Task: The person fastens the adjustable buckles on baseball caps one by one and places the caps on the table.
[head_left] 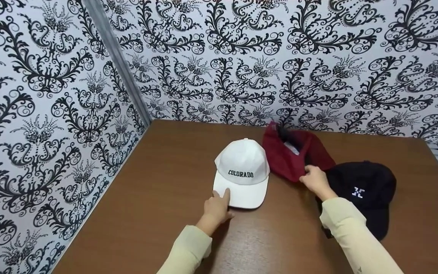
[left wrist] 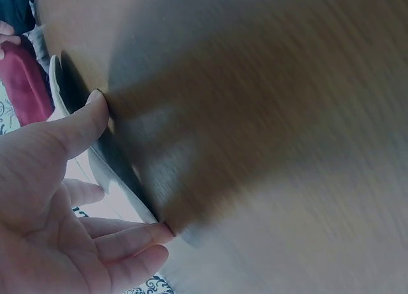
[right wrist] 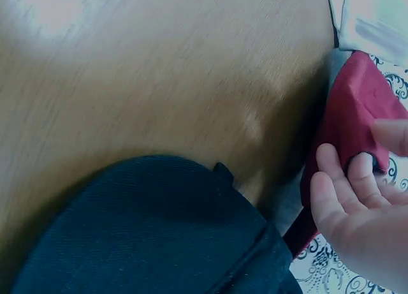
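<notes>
A white baseball cap (head_left: 242, 161) lettered COLORADO sits upright on the table, brim toward me. My left hand (head_left: 217, 207) is at the front left of its brim. In the left wrist view the thumb and spread, fairly straight fingers of the left hand (left wrist: 57, 205) lie along the brim edge. My right hand (head_left: 316, 180) grips the near edge of a dark red cap (head_left: 283, 160), which lies tipped with its inside showing. In the right wrist view, the fingers and thumb of the right hand (right wrist: 363, 211) are about the red fabric (right wrist: 354, 109).
A black cap (head_left: 371, 186) with a small white emblem sits at the right, partly under my right forearm. The brown wooden table (head_left: 158, 190) meets patterned walls (head_left: 219, 76) at the back and left.
</notes>
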Action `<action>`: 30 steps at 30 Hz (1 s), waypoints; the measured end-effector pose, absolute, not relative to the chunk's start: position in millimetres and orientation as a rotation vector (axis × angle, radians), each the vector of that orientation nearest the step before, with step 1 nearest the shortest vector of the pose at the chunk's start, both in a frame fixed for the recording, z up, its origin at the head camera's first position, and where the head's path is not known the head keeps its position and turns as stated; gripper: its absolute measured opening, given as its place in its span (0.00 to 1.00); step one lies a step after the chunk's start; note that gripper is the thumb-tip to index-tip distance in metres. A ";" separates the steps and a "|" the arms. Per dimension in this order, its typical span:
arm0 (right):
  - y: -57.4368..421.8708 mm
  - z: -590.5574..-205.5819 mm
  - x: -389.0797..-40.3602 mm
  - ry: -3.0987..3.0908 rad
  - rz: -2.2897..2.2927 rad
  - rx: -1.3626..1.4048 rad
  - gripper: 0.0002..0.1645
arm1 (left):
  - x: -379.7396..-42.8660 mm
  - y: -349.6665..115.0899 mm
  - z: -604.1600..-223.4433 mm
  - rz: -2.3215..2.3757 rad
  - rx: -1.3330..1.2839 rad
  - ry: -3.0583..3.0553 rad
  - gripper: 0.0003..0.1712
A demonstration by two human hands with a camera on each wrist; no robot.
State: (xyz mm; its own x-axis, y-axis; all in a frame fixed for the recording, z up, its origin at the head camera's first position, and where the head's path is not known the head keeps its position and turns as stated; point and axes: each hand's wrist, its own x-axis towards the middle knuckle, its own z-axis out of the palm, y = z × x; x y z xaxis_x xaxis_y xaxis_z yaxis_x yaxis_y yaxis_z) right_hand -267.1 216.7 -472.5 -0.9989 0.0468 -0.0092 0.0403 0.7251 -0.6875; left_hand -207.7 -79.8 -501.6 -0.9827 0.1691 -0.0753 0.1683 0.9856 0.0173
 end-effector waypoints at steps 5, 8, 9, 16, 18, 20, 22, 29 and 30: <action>223.1 -468.7 -266.2 -2.804 1.139 -0.143 0.08 | -206.7 -79.3 -501.2 0.024 0.262 3.053 0.45; 227.2 -463.1 -266.5 -2.710 1.188 -0.224 0.10 | -206.6 -79.3 -501.1 0.028 0.263 3.052 0.44; 228.7 -461.2 -266.9 -2.673 1.206 -0.251 0.11 | -206.6 -79.4 -501.2 0.030 0.262 3.049 0.44; 239.8 -451.6 -263.8 -2.461 1.333 -0.289 0.03 | -207.9 -80.0 -504.8 0.002 0.258 3.042 0.45; 243.5 -451.4 -260.6 -2.468 1.331 -0.230 0.04 | -208.1 -80.2 -505.2 -0.011 0.251 3.044 0.45; 246.8 -451.9 -256.8 -2.497 1.323 -0.146 0.06 | -208.3 -80.2 -504.9 -0.023 0.245 3.044 0.45; 249.6 -452.6 -252.5 -2.523 1.337 -0.057 0.07 | -208.7 -80.2 -505.0 -0.021 0.242 3.042 0.45; 254.6 -452.1 -238.3 -2.523 1.534 0.138 0.09 | -208.3 -79.8 -505.3 0.006 0.243 3.031 0.45; 255.1 -452.6 -236.5 -2.515 1.562 0.159 0.09 | -208.3 -79.8 -505.4 0.008 0.243 3.030 0.45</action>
